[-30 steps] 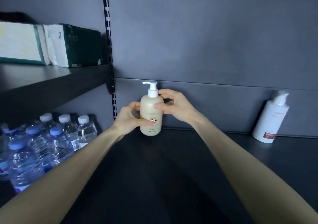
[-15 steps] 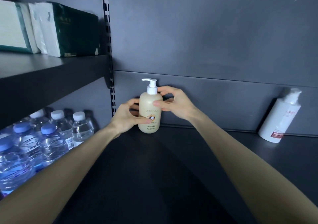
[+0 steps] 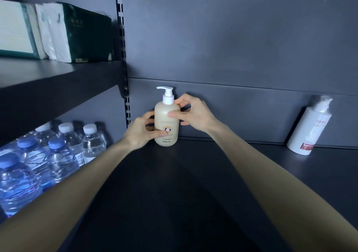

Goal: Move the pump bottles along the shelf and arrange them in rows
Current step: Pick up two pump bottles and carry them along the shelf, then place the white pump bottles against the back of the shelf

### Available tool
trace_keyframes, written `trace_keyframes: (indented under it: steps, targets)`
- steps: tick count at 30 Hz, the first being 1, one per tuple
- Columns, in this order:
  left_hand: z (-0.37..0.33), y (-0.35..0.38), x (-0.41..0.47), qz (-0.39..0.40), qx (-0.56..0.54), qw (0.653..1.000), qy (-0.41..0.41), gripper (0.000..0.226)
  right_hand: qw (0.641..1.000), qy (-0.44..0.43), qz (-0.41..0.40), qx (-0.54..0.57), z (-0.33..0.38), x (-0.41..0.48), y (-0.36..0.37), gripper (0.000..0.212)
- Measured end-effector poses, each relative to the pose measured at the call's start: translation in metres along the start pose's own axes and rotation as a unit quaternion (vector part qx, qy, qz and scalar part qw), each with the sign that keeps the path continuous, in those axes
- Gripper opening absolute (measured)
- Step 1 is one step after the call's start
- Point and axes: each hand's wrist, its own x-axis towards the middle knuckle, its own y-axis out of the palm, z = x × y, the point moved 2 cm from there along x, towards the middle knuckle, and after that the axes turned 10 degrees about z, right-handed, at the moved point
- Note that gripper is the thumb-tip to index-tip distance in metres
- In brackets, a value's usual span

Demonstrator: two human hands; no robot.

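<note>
Head view: both hands are gripping the beige pump bottle (image 3: 166,123), which is standing upright between them at the rear of the dark shelf (image 3: 193,174), close to the back wall (image 3: 251,116). The left hand (image 3: 142,133) is pinching the lower body, thumb lying across the label and fingers curling behind. The right hand (image 3: 193,114) is holding the shoulder just under the white pump, thumb in front. Grips at two heights are probably steadying the tall bottle against tipping while it is being squared up. Well outside the right hand, a white pump bottle (image 3: 308,129) is leaning against the wall, apparently awaiting its place in the row. Beyond the left hand, water bottles (image 3: 58,154) are filling the neighbouring bay, with tissue packs (image 3: 77,34) above them.
</note>
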Motion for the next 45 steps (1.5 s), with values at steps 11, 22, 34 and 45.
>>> trace_keyframes:
  steps: [11, 22, 34, 45]
  targets:
    - [-0.048, 0.010, -0.025, 0.040, 0.380, 0.919, -0.094, 0.026, 0.978, 0.086, 0.020, -0.190, 0.004, -0.048, -0.052, 0.042]
    - [-0.222, 0.170, 0.002, 0.134, 0.361, 0.912, 0.143, 0.046, 0.909, 0.224, -0.089, -0.341, 0.006, -0.218, -0.224, 0.042]
    - [-0.374, 0.433, -0.036, 0.189, 0.317, 0.888, 0.274, 0.056, 0.831, 0.337, -0.187, -0.402, -0.009, -0.478, -0.394, 0.049]
    - [-0.451, 0.637, -0.041, 0.249, 0.351, 0.830, 0.355, 0.056, 0.794, 0.402, -0.231, -0.394, -0.064, -0.643, -0.504, 0.046]
